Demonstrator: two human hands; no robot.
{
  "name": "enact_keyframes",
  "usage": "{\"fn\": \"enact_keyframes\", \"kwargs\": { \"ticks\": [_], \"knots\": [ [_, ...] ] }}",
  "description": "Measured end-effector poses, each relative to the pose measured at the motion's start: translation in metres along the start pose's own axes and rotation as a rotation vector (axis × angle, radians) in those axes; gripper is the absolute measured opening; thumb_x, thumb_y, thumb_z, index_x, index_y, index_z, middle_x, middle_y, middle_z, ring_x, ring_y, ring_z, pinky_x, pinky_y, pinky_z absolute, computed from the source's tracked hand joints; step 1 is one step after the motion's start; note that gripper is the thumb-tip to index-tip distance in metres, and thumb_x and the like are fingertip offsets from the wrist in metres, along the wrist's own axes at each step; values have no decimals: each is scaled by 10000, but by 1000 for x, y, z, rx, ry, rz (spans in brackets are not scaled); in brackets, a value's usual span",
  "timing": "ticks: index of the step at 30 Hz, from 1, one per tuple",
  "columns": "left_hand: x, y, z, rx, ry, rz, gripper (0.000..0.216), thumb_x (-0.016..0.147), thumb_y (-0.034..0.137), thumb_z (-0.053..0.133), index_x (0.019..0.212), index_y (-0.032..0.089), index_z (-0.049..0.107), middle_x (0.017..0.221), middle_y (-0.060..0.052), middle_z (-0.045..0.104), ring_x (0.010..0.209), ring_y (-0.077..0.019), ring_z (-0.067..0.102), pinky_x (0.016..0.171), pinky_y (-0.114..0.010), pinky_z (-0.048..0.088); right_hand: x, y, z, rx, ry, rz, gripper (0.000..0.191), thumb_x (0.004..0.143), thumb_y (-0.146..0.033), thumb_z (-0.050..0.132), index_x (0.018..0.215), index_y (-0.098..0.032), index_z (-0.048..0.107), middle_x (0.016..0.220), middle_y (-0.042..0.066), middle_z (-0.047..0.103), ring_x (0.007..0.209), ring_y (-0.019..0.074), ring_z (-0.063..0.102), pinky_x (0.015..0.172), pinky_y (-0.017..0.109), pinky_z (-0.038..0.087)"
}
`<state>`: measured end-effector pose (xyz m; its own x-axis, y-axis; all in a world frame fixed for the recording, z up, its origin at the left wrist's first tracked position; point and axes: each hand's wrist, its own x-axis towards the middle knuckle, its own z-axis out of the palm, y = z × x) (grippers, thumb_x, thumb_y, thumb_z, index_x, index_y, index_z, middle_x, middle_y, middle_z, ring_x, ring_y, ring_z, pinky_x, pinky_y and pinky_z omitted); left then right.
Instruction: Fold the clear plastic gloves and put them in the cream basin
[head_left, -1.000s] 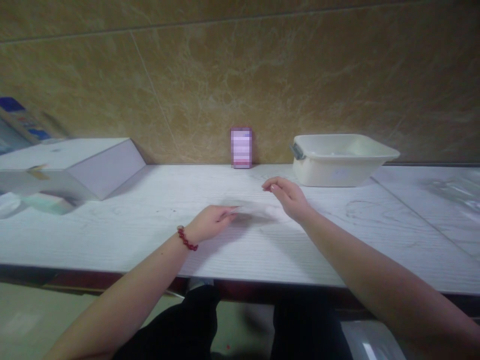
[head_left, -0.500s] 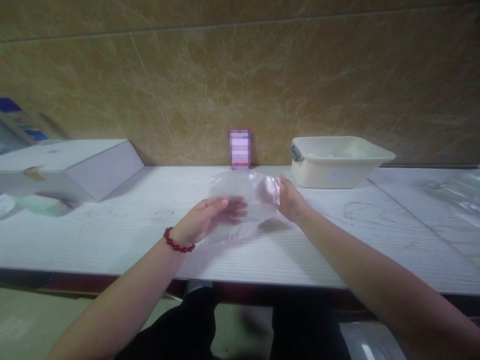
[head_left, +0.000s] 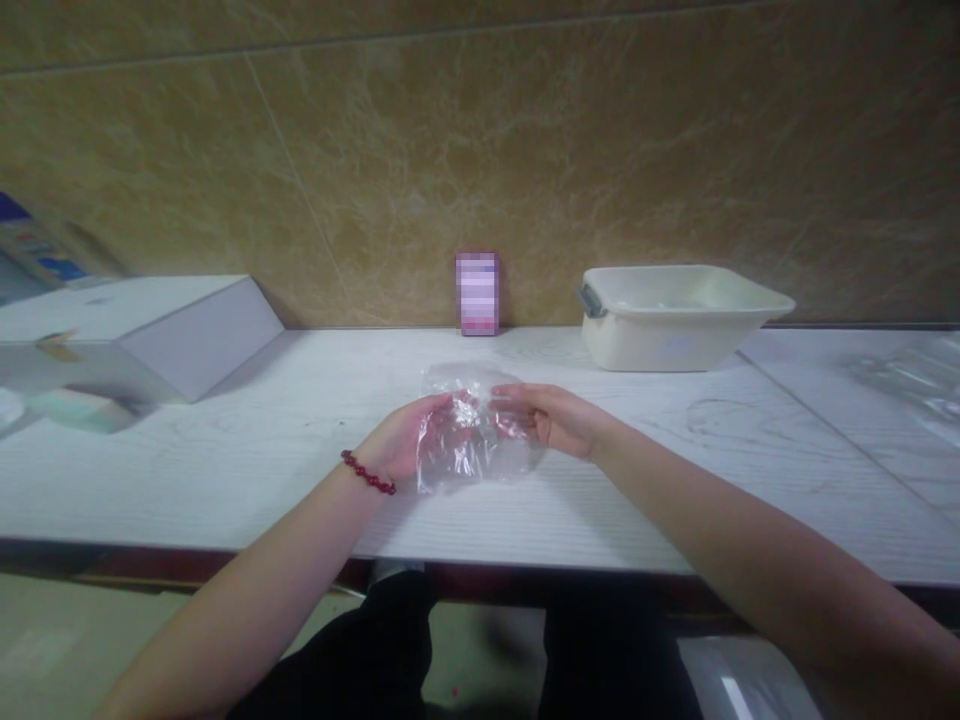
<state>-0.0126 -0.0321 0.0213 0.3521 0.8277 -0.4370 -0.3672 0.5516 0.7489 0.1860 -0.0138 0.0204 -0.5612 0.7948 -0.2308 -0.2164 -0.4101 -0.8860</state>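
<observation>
A clear, crinkled plastic bag [head_left: 469,440] is held between my two hands above the white wood-grain table [head_left: 300,500]. My left hand [head_left: 409,435], with a red bead bracelet at the wrist, grips the bag's left side; some of its fingers show blurred through the film. On the right side, my right hand [head_left: 551,415] holds the bag, its thumb and fingers partly behind or inside the plastic. Whether those fingers are inside the bag I cannot tell. The bag looks flat, with bright reflections across its middle.
Against the tiled wall leans a phone [head_left: 478,293] with a blurred screen. A cream plastic bin [head_left: 660,340] with a grey handle stands back right. A white box [head_left: 202,335] sits at left, a pale green object [head_left: 79,410] before it. More clear plastic [head_left: 919,380] lies far right.
My right hand has moved left and inward from the bag's upper right corner. The bag was stretched smoother and is now more crumpled between both hands.
</observation>
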Motion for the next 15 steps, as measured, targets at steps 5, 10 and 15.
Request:
{"fn": "enact_keyframes", "kwargs": {
  "ticks": [5, 10, 15],
  "knots": [
    [2, -4, 2, 25, 27, 33, 182, 797, 173, 408, 910, 127, 542, 769, -51, 628, 630, -133, 603, 610, -249, 491, 4, 9, -4, -52, -23, 43, 163, 708, -102, 548, 867, -125, 575, 853, 48, 624, 721, 91, 588, 755, 255, 480],
    [6, -7, -3, 76, 12, 33, 190, 781, 164, 440, 925, 114, 555, 781, -49, 639, 657, -128, 608, 649, -225, 487, 9, 14, -9, -63, -7, 53, 95, 713, -107, 550, 803, -116, 580, 817, 47, 630, 706, 84, 589, 778, 263, 475],
    [8, -10, -7, 137, -27, 86, 197, 764, 103, 450, 926, 111, 563, 780, -57, 640, 684, -129, 609, 678, -222, 478, 12, 14, -14, -43, -22, 25, 96, 710, -101, 552, 800, -120, 581, 832, 44, 628, 716, 86, 591, 802, 270, 464]
  ]
}}
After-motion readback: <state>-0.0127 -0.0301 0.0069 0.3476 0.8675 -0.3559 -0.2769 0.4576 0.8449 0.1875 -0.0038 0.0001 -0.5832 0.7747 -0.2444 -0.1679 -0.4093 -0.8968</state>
